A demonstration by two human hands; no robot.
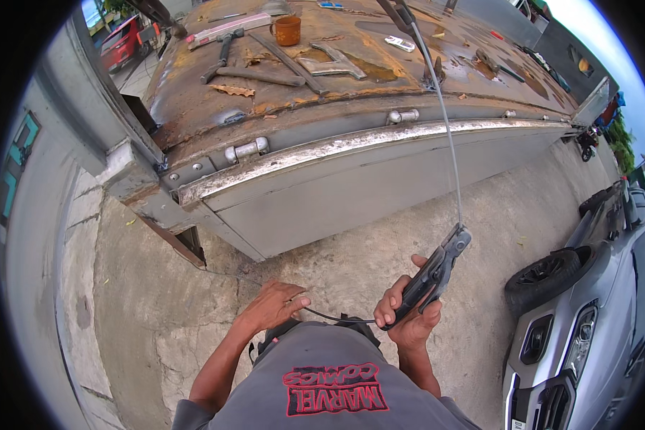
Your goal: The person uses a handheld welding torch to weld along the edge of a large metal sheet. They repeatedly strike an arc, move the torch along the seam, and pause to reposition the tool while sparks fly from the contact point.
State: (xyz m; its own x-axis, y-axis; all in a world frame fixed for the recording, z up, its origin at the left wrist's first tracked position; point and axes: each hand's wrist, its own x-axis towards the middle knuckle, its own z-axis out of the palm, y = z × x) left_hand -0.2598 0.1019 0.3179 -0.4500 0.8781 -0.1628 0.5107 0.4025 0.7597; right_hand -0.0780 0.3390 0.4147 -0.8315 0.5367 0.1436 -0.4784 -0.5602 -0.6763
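My right hand (411, 308) is wrapped round the black handle of a welding electrode holder (437, 271). A long, thin grey welding rod (448, 136) rises from the holder's jaws past the truck bed's edge. From the handle's lower end, a black welding cable (337, 317) runs left to my left hand (271, 308). That hand is closed about the cable near its thumb, with its back turned up; part of the grip is hidden. Beyond the hand, the thin cable continues toward the ground by the bed's corner.
The rusty truck bed (322, 97) carries a hammer (226, 54), an orange mug (287, 31), metal bars and a bent metal piece (333, 63). Its grey side panel (351, 201) hangs ahead of me. A silver vehicle (588, 330) stands at right, a grey post (86, 93) at left.
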